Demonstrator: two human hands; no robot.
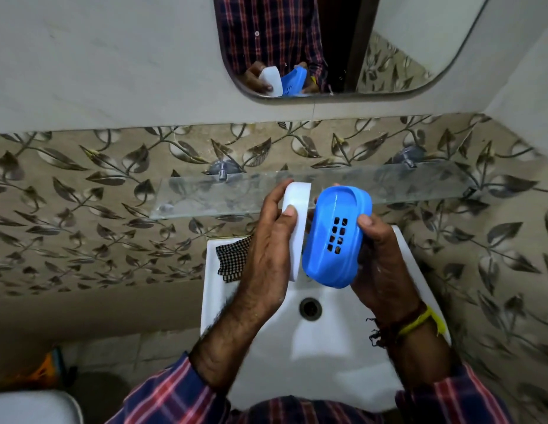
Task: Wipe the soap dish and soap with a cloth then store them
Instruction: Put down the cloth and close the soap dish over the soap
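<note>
Left hand (274,240) grips white soap bar (295,231) on edge, right hand (381,264) grips blue soap dish (337,237), both held over the basin (327,347), long axes parallel, nearly touching. Checked cloth (233,258) lies on the basin rim left, nearest the left-hand fingers (289,211).

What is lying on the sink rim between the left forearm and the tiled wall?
In the head view, a checked cloth lies on the back left corner of the sink, between the left hand and the wall, partly hidden by that hand.

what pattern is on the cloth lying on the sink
The cloth has a small dark-and-white check, seen in the head view.
</note>
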